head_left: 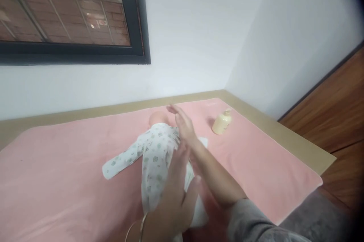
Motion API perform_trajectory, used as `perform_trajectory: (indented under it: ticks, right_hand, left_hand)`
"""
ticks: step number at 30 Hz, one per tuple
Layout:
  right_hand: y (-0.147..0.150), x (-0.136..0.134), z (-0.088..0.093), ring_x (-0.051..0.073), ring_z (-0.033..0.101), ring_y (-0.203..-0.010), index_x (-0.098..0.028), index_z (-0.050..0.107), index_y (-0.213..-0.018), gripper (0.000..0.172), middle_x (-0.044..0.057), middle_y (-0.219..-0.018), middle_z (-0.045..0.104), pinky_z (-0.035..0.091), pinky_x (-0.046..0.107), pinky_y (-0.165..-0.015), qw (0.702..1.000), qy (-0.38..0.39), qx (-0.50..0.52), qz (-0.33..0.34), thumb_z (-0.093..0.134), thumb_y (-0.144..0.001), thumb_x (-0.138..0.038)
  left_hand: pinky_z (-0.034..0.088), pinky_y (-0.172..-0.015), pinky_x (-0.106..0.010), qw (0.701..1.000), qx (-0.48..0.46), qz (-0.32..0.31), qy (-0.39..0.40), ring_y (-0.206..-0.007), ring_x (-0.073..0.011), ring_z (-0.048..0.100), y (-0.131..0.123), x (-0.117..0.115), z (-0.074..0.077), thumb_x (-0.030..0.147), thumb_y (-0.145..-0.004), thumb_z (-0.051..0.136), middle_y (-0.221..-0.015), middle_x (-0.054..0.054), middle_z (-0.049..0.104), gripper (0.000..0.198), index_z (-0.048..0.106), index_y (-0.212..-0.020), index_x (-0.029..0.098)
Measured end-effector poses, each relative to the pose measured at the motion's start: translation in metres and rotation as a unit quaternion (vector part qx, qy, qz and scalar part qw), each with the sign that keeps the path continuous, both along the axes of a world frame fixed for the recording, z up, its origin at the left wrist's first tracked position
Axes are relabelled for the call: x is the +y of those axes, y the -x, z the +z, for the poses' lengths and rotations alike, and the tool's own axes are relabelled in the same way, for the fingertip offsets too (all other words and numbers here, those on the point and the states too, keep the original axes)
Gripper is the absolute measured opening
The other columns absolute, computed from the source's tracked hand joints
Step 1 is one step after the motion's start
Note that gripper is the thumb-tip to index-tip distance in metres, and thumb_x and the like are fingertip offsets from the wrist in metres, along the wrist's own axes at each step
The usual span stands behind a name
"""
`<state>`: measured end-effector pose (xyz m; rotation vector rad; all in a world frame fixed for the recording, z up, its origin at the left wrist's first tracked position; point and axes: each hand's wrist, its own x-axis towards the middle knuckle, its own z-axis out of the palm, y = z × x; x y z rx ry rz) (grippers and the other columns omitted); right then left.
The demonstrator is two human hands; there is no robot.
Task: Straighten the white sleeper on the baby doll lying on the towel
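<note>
A baby-sized figure (pixel 155 162), doll or real I cannot tell, lies stretched out in a white printed one-piece, its head towards the wall. One long sleeve reaches out to the left on the pink blanket (pixel 71 166). Over its body is my left hand (pixel 178 189), a bangle at the wrist, with straight fingers and the thumb apart. Beyond it, near the shoulder and head, my right hand (pixel 184 126) is flat with fingers extended. Neither hand holds anything. Whether either one touches the clothing is unclear, and they hide part of its right side.
A pale yellow pump bottle (pixel 222 122) stands on the blanket to the right. The blanket covers a tan bed surface (pixel 307 154) against white walls. A dark-framed window (pixel 139 37) is at the upper left, and wooden panelling (pixel 335 120) at the right.
</note>
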<state>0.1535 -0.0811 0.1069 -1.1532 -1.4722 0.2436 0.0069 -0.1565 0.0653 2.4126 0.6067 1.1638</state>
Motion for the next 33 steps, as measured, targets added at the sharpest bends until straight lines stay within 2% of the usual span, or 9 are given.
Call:
perform_trajectory:
  ticks: [3,6,10,14,19,22,26,30,33]
  right_hand:
    - [-0.018,0.022,-0.006,0.021,0.046,-0.124,-0.02,0.048,-0.132,0.045,0.01,-0.133,0.052,0.027,0.044,-0.109,0.999,-0.01,-0.023,-0.044,0.041,-0.093,-0.041]
    - [-0.009,0.029,-0.024,0.02,0.04,-0.129,-0.02,0.053,-0.127,0.04,0.009,-0.135,0.051,0.026,0.041,-0.11,0.98,-0.04,-0.185,0.054,0.046,-0.09,-0.035]
    - [0.012,0.032,-0.05,0.02,0.029,-0.136,-0.023,0.057,-0.123,0.036,0.006,-0.142,0.043,0.017,0.045,-0.113,0.921,0.03,-0.368,0.126,0.046,-0.092,-0.037]
    - [0.016,0.032,-0.053,0.021,0.022,-0.138,-0.026,0.051,-0.13,0.041,0.003,-0.146,0.037,0.01,0.047,-0.113,0.883,0.096,-0.438,0.136,0.039,-0.096,-0.043]
    - [0.016,0.011,-0.05,0.028,0.01,-0.141,-0.019,0.025,-0.146,0.055,0.01,-0.153,0.016,0.017,0.053,-0.11,0.879,0.212,-0.424,0.051,0.025,-0.098,-0.045]
    - [0.017,0.003,-0.048,0.028,0.005,-0.141,-0.014,0.025,-0.146,0.062,0.012,-0.153,0.016,0.017,0.049,-0.112,0.88,0.192,-0.43,0.063,0.032,-0.095,-0.049]
    - [0.014,0.016,-0.047,0.021,0.012,-0.141,-0.022,0.039,-0.14,0.045,0.004,-0.151,0.027,0.011,0.044,-0.115,0.869,0.138,-0.457,0.126,0.035,-0.097,-0.036]
    - [0.015,0.016,-0.049,0.026,0.014,-0.14,-0.007,0.031,-0.143,0.054,0.016,-0.15,0.023,0.017,0.045,-0.114,0.887,0.182,-0.423,0.041,0.033,-0.097,-0.036]
    - [0.019,0.003,-0.046,0.028,0.01,-0.141,-0.007,0.033,-0.142,0.059,0.015,-0.151,0.023,0.016,0.048,-0.114,0.883,0.172,-0.428,0.086,0.034,-0.096,-0.043]
  left_hand:
    - [0.038,-0.105,-0.053,0.997,0.043,-0.027,-0.061,-0.116,-0.0242,0.051,-0.006,0.014,-0.027,0.016,-0.087,0.043,-0.111,-0.009,0.061,0.025,0.059,-0.106,0.019]
    - [0.041,-0.102,-0.053,0.989,0.067,-0.033,-0.125,-0.106,-0.0242,0.054,-0.006,0.033,-0.052,0.009,-0.082,0.042,-0.097,-0.01,0.061,0.02,0.06,-0.088,0.016]
    - [0.039,-0.101,-0.053,0.984,0.101,-0.048,-0.141,-0.102,-0.0248,0.053,-0.003,0.042,-0.07,0.01,-0.077,0.043,-0.091,-0.01,0.058,0.016,0.058,-0.081,0.015]
    - [0.04,-0.099,-0.051,0.981,0.112,-0.057,-0.146,-0.098,-0.0244,0.052,-0.003,0.04,-0.07,0.011,-0.075,0.044,-0.089,-0.01,0.057,0.015,0.057,-0.08,0.016]
    - [0.046,-0.084,-0.046,0.979,0.13,-0.043,-0.15,-0.085,-0.0226,0.05,-0.003,0.038,-0.067,0.012,-0.074,0.044,-0.083,-0.01,0.054,0.012,0.055,-0.072,0.015]
    - [0.047,-0.075,-0.042,0.977,0.136,-0.032,-0.162,-0.077,-0.0205,0.048,-0.004,0.038,-0.066,0.013,-0.074,0.043,-0.076,-0.009,0.052,0.011,0.051,-0.066,0.015]
    - [0.045,-0.081,-0.045,0.976,0.133,-0.046,-0.165,-0.083,-0.022,0.049,-0.005,0.039,-0.065,0.013,-0.076,0.042,-0.079,-0.009,0.052,0.013,0.052,-0.068,0.015]
    - [0.043,-0.083,-0.045,0.975,0.143,-0.05,-0.161,-0.085,-0.023,0.049,-0.005,0.038,-0.066,0.012,-0.074,0.044,-0.08,-0.009,0.053,0.011,0.053,-0.07,0.015]
    - [0.045,-0.07,-0.042,0.973,0.161,-0.033,-0.162,-0.076,-0.0217,0.048,-0.004,0.037,-0.068,0.014,-0.075,0.043,-0.078,-0.009,0.053,0.012,0.054,-0.071,0.015]
